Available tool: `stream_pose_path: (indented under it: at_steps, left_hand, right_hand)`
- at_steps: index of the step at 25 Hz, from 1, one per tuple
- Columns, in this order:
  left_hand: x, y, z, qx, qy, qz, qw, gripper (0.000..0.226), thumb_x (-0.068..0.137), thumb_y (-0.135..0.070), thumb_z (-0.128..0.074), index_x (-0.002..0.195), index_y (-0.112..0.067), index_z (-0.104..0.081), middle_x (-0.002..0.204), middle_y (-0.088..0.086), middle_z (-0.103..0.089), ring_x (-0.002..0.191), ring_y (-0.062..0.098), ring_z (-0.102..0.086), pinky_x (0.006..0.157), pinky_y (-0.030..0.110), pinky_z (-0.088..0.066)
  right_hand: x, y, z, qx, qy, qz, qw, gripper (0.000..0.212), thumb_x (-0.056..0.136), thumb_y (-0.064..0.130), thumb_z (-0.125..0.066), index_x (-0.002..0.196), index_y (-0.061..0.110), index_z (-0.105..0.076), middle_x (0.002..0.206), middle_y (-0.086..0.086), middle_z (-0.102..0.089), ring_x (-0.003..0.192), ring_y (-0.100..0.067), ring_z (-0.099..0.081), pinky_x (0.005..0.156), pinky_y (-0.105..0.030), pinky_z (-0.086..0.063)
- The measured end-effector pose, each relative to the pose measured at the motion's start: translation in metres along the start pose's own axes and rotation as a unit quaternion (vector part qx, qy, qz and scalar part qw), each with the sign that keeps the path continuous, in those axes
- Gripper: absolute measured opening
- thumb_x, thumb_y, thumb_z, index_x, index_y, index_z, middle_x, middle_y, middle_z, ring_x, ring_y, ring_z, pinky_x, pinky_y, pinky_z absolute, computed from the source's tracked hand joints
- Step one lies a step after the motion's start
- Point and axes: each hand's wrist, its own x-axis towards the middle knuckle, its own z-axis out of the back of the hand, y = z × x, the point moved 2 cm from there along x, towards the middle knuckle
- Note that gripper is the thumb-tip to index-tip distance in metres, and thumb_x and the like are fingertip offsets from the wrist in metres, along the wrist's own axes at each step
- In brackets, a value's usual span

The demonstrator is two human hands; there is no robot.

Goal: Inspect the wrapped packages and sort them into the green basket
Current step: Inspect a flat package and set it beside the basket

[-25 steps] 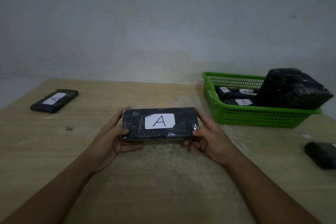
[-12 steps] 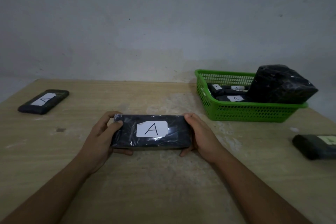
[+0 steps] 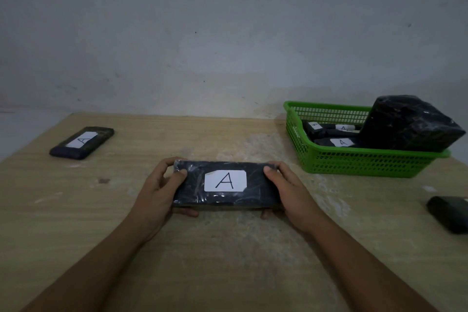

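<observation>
- The held package [image 3: 225, 185] is a flat black rectangular block in glossy, crinkled film, with a white paper label [image 3: 225, 181] bearing a handwritten "A"; it sits at centre frame, just above the table [image 3: 228, 261] as far as can be told.
- The left hand [image 3: 158, 195] clasps its left short end, thumb curled over the top face, fingers wrapped beneath; the right hand [image 3: 287, 192] mirrors this on the right end, thumb on top, fingertips showing under the lower edge; both hands are closed on it.
- The table is pale wood-grain with whitish scuffs; a dull grey wall [image 3: 228, 33] fills the upper half of the frame.
- The green basket [image 3: 354, 162] is perforated plastic, rectangular, at right of centre, well apart from the hands.
- Counted: three flat labelled packages [image 3: 336, 142] lie inside the basket; one bulky black wrapped bundle [image 3: 410, 126] leans over its right rim.
- One labelled package [image 3: 82, 143] lies at mid-left; one dark package [image 3: 450, 213] is cut off by the right edge of the frame.
- Bare tabletop lies open between the held package and the basket, and across the lower frame around both forearms.
</observation>
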Motion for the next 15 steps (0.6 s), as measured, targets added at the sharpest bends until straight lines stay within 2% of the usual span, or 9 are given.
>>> stream_pose_path:
  at_steps: [3, 6, 9, 12, 13, 15]
  left_hand:
    - [-0.0026, 0.0005, -0.0017, 0.064, 0.027, 0.000, 0.998, 0.039, 0.090, -0.003, -0.058, 0.124, -0.016, -0.044, 0.107, 0.015, -0.067, 0.080, 0.034, -0.071, 0.056, 0.045, -0.061]
    - [-0.0034, 0.0025, 0.0002, 0.113, 0.036, -0.014, 0.993, 0.058, 0.083, 0.000, -0.066, 0.128, -0.022, -0.039, 0.112, 0.011, -0.066, 0.085, 0.031, -0.071, 0.061, 0.048, -0.061]
    - [-0.0034, 0.0028, 0.0012, 0.119, 0.033, -0.022, 0.992, 0.062, 0.080, 0.003, -0.069, 0.128, -0.024, -0.039, 0.110, 0.011, -0.067, 0.083, 0.035, -0.071, 0.062, 0.054, -0.059]
    - [-0.0053, -0.0016, -0.0021, 0.133, 0.026, -0.037, 0.990, 0.063, 0.079, 0.006, -0.069, 0.126, -0.021, -0.040, 0.108, 0.013, -0.065, 0.078, 0.035, -0.070, 0.057, 0.051, -0.060]
    - [-0.0066, -0.0034, -0.0040, 0.141, 0.027, -0.041, 0.989, 0.063, 0.078, 0.006, -0.070, 0.126, -0.021, -0.039, 0.108, 0.012, -0.065, 0.080, 0.034, -0.070, 0.056, 0.049, -0.060]
    - [-0.0093, -0.0054, -0.0081, 0.156, 0.038, -0.054, 0.986, 0.065, 0.077, 0.006, -0.071, 0.125, -0.023, -0.039, 0.108, 0.010, -0.064, 0.082, 0.032, -0.071, 0.056, 0.049, -0.060]
  right_hand:
    - [-0.0038, -0.0010, -0.0003, -0.075, 0.019, 0.022, 0.997, 0.036, 0.088, 0.026, -0.069, 0.117, 0.024, -0.049, 0.102, -0.013, -0.071, 0.054, -0.016, -0.067, 0.043, -0.029, -0.048]
    - [-0.0021, -0.0007, -0.0015, -0.063, 0.010, 0.044, 0.997, 0.045, 0.084, 0.018, -0.074, 0.120, 0.023, -0.048, 0.100, -0.015, -0.070, 0.049, -0.017, -0.062, 0.040, -0.028, -0.047]
    - [-0.0004, -0.0007, -0.0025, -0.064, -0.006, 0.057, 0.996, 0.045, 0.082, 0.015, -0.076, 0.117, 0.026, -0.050, 0.099, -0.013, -0.070, 0.056, -0.022, -0.064, 0.041, -0.029, -0.048]
    - [-0.0020, -0.0008, -0.0036, -0.087, -0.018, 0.050, 0.995, 0.047, 0.082, 0.019, -0.076, 0.119, 0.029, -0.049, 0.105, -0.007, -0.068, 0.073, -0.023, -0.069, 0.048, -0.032, -0.054]
    - [-0.0028, 0.0007, -0.0045, -0.102, -0.033, 0.052, 0.993, 0.046, 0.081, 0.024, -0.076, 0.118, 0.030, -0.050, 0.107, -0.002, -0.068, 0.081, -0.017, -0.070, 0.055, -0.031, -0.057]
    - [-0.0048, 0.0059, -0.0080, -0.139, -0.083, 0.052, 0.985, 0.046, 0.078, 0.045, -0.073, 0.117, 0.031, -0.051, 0.108, 0.010, -0.065, 0.088, -0.002, -0.065, 0.071, -0.022, -0.054]
